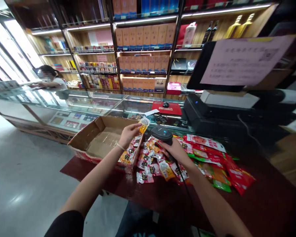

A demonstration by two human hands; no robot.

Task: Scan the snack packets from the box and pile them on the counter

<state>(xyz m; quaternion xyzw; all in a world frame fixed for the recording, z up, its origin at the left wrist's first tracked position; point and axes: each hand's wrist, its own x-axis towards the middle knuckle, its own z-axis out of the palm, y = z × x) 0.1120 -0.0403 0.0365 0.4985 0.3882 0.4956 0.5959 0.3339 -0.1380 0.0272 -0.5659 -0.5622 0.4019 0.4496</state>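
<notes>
Between the fingertips of my left hand is a small yellow snack packet, held up above the right edge of a cardboard box. My right hand is wrapped round the handle of a black barcode scanner, whose head points toward the packet. The scanner's cord runs down past my right forearm. Beneath both hands lies a pile of small red, white and yellow snack packets. More such packets sit inside the box at its right end; the rest of the box floor shows bare cardboard.
Larger red and green snack bags lie right of the pile on the dark red counter. Behind stand a glass display case, a red mat with a mouse, and a monitor covered by a pink sheet. A person is at the far left.
</notes>
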